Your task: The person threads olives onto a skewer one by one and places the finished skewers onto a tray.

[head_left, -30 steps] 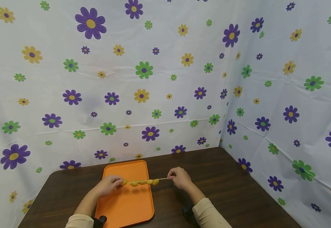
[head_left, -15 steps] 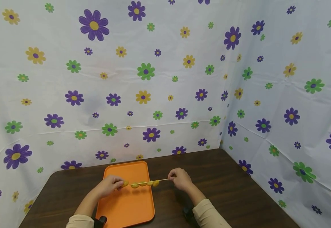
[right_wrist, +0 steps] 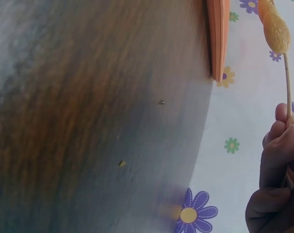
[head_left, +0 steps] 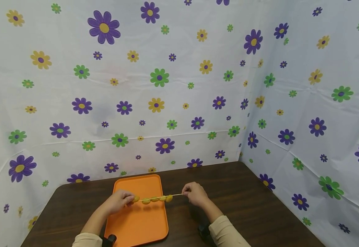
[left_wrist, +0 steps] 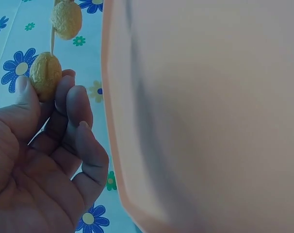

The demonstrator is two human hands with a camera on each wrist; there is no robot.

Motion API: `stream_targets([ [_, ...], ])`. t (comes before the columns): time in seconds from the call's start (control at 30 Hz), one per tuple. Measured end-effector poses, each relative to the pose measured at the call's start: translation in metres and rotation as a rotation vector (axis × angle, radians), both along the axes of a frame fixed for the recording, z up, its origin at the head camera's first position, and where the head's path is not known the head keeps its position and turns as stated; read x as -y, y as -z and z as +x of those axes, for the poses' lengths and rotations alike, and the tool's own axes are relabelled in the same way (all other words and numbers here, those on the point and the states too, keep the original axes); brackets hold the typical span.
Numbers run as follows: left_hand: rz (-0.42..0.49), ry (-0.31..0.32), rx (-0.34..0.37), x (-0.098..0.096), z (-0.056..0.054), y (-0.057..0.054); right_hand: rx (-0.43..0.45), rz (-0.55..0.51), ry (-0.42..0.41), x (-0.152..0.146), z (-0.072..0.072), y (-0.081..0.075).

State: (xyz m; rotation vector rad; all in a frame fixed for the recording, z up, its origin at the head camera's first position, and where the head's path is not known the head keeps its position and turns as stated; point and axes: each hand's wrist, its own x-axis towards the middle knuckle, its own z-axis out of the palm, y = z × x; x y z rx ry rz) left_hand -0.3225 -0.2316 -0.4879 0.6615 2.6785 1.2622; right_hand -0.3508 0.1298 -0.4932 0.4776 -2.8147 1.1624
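Note:
A thin wooden skewer runs roughly level above the orange tray, carrying several yellow, wrinkled oval food pieces. At its left end, my left hand pinches the end piece between thumb and fingers. In the left wrist view the stick enters the top of that piece, and a gap separates it from the neighbouring piece. My right hand grips the bare right end of the skewer, past the tray's right edge. Curled fingers hide the stick's end in the right wrist view.
The tray lies on a dark wood-grain table. White cloth with flowers hangs behind the table and along its right side. Tiny crumbs dot the tabletop in the right wrist view.
The head view has shifted slightly. Both hands keep their holds, and the skewer with its pieces stays almost in place.

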Motion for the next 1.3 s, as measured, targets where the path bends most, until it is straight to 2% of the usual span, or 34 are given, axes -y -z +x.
stream_targets([
  [0.23,0.030,-0.024,0.046,-0.001,0.000,0.000,-0.001,0.007,-0.002,0.000,-0.002,0.000],
  [0.47,0.069,-0.010,0.044,-0.001,-0.002,0.003,0.004,0.022,0.012,0.002,-0.003,0.001],
  [0.7,0.087,-0.058,0.049,-0.001,-0.002,0.002,0.016,0.019,0.025,0.002,-0.002,-0.002],
  [0.9,-0.006,-0.057,-0.076,-0.002,-0.004,0.005,0.005,0.031,0.034,0.004,-0.002,-0.002],
  [1.03,0.015,-0.076,-0.131,-0.004,-0.004,0.006,0.005,0.014,0.037,0.005,-0.001,-0.002],
  [1.13,0.060,-0.120,-0.159,-0.007,-0.003,0.007,-0.006,0.005,0.036,0.005,-0.001,-0.002],
  [1.2,0.079,-0.171,-0.182,-0.009,-0.003,0.006,-0.015,0.013,0.038,0.004,-0.002,-0.002],
  [1.3,0.085,-0.229,-0.230,-0.011,-0.002,0.006,-0.030,0.042,0.047,0.003,-0.002,-0.001],
])
